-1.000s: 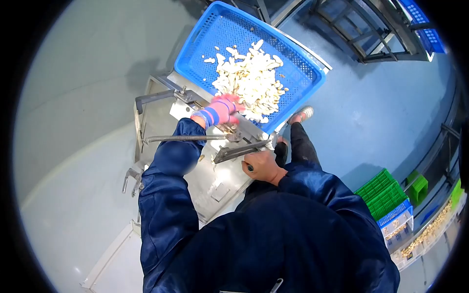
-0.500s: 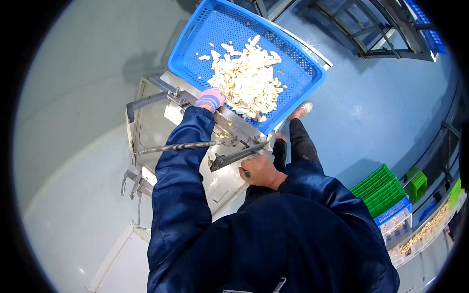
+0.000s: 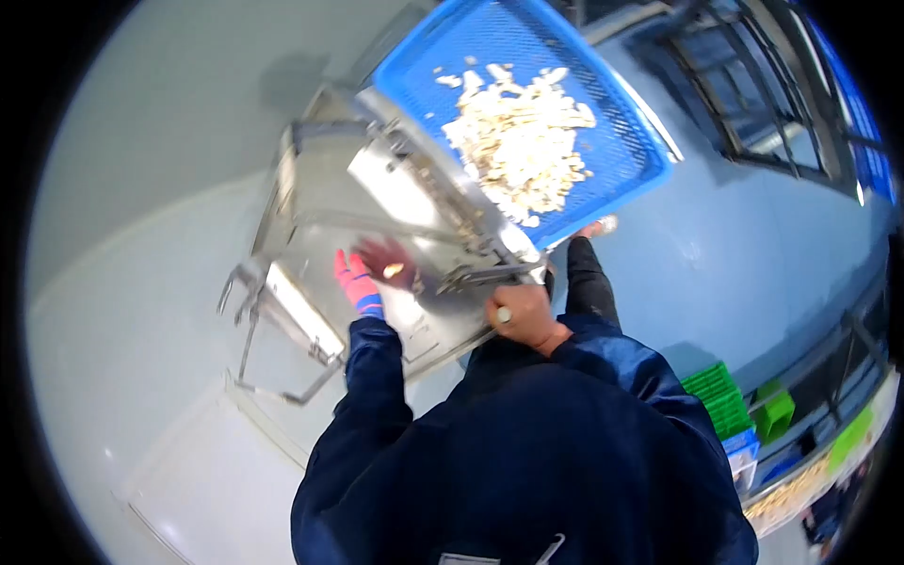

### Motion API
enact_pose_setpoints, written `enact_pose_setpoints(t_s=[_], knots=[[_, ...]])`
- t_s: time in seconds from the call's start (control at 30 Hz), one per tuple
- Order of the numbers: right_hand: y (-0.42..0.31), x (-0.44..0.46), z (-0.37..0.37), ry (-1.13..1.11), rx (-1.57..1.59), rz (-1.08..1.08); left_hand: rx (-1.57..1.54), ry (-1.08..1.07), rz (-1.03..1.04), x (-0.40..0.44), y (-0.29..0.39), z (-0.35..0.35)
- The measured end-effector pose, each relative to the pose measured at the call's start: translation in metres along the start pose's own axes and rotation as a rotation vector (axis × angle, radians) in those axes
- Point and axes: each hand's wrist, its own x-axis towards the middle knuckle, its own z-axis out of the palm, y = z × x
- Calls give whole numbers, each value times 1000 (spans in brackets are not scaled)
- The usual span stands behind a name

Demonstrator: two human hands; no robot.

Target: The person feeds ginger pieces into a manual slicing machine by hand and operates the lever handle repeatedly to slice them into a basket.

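My left hand (image 3: 358,281), in a pink and blue striped glove, is over the metal bench of the hand-lever machine (image 3: 325,188). Its fingers look stretched out, and I see nothing held in them. A small pale piece (image 3: 393,270) shows beside it against a dark shadow; whether it lies on the metal or is in the air I cannot tell. My bare right hand (image 3: 529,318) is closed around a lever handle (image 3: 504,314), whose round end shows in the fist. Beyond the machine, a blue perforated basket (image 3: 626,155) holds a heap of pale cut pieces (image 3: 523,141).
Metal frame racks (image 3: 753,85) stand at the upper right. Green crates (image 3: 718,400) are stacked at the lower right, near a long tray of pale pieces (image 3: 786,494). A bent metal bracket (image 3: 247,292) juts out on the machine's left side.
My left hand has drawn back from the basket's near edge to over the bench, its fingers now spread. My right hand stays closed on the handle. The view has shifted.
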Motion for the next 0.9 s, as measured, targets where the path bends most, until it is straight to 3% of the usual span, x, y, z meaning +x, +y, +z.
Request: enact_pose_setpoints(t_s=[0.03,0.07,0.2,0.27,0.33,0.43,0.6,0.7,0.8,0.9], knots=[[-3,2,-2,-22,-14,23,99,76,-90,-16,-60,3],[-6,3,-1,-5,17,33,230,119,-167,-37,-73,0],[-10,3,0,23,-1,36,237,23,284,-62,-31,12],[-7,1,3,27,-44,37,4,-55,413,-51,3,31],[-8,-1,6,53,-80,23,81,-248,575,-56,47,28],[-15,-1,9,90,-68,80,45,-438,680,-98,40,12],[-13,-6,16,167,-87,97,-91,-1001,876,-162,38,-35],[-14,-9,17,160,-155,149,-225,-965,835,-164,17,-44],[-14,-10,19,172,-203,128,-34,-665,475,-168,2,-71],[-16,-11,19,176,-155,190,158,-599,515,-186,8,-68]])
